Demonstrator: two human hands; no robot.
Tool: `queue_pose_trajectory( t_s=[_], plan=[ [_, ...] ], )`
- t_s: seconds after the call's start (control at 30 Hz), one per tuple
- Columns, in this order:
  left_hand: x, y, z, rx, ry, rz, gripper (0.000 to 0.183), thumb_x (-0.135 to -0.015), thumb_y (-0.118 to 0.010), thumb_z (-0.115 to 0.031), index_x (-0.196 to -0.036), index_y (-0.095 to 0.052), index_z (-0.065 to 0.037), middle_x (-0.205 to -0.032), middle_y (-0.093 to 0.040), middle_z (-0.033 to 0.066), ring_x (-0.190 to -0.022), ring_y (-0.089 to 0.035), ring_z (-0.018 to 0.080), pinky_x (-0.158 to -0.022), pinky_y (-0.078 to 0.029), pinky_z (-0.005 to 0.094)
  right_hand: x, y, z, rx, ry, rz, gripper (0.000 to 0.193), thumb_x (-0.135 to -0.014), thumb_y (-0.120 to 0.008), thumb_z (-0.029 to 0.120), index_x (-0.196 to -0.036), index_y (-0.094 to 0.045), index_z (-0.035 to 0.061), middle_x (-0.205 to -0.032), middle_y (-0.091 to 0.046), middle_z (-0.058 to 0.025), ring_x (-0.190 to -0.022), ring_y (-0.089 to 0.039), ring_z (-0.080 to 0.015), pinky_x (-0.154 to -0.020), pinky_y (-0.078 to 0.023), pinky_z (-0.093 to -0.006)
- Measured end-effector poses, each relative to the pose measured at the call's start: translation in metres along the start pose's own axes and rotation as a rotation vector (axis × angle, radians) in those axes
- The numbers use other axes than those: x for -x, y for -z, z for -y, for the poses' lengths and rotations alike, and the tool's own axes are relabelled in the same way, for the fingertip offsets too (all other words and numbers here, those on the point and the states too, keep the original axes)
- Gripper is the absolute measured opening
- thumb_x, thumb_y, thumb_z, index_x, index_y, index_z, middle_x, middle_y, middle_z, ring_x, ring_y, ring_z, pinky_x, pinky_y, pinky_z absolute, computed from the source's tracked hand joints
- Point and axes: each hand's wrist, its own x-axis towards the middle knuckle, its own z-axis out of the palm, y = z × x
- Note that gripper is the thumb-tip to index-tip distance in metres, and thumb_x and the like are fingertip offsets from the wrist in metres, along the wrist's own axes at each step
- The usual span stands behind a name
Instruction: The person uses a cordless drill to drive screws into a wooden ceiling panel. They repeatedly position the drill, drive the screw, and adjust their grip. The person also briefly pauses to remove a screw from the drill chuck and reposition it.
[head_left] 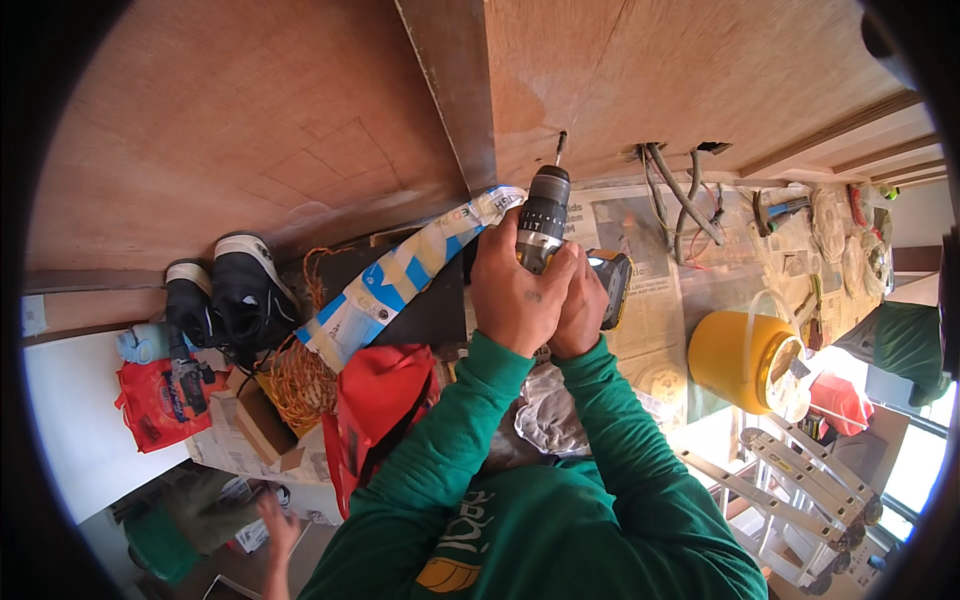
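Note:
Both my hands are wrapped round a black and grey cordless drill (pixel 545 215), which points away from me. My left hand (pixel 515 290) grips the left side of its body behind the chuck. On the right, my right hand (pixel 580 305) closes round the handle area, largely hiding it. The battery (pixel 612 285) sticks out beside my right fingers. A thin bit (pixel 561 150) reaches the wooden panel (pixel 610 80), its tip at a small dark spot. I cannot tell how deep it sits. Just left of the drill lies a long blue and white taped wrap (pixel 390 285).
Grey cables (pixel 680 195) come out of panel openings right of the drill. A yellow bucket (pixel 740 360), a hammer (pixel 780 212) and a stepladder (pixel 800 490) are to the right. Leftward are black shoes (pixel 245 295), orange cord (pixel 300 385) and a red bag (pixel 380 395). Another person's hand (pixel 278 525) shows lower left.

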Motion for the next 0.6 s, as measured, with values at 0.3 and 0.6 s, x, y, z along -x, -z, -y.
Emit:
queue_pose_trajectory(
  t_s=[0.3,0.6],
  plan=[
    [0.0013,0.0064,0.0029,-0.016,-0.015,0.012,0.06,-0.079,-0.084,-0.025,-0.127,-0.062,0.004,-0.108,-0.067,0.0196,-0.098,-0.067,0.0317,-0.087,-0.053,0.0401,0.0034,-0.0056,0.0034,-0.049,0.043,-0.043,0.027,-0.089,-0.066,0.017,-0.11,-0.057,0.0017,-0.092,-0.064,-0.0166,-0.081,-0.066,-0.0395,-0.067,-0.052,-0.0469],
    [0.0009,0.0079,0.0021,-0.016,-0.009,0.032,0.059,-0.08,-0.084,-0.025,-0.127,-0.061,0.004,-0.107,-0.066,0.0192,-0.096,-0.067,0.0313,-0.085,-0.053,0.0403,0.0057,-0.0043,0.0052,-0.031,0.012,-0.023,0.031,-0.088,-0.065,0.017,-0.113,-0.057,0.0009,-0.093,-0.064,-0.0169,-0.082,-0.066,-0.0396,-0.068,-0.052,-0.0464]
  ],
)
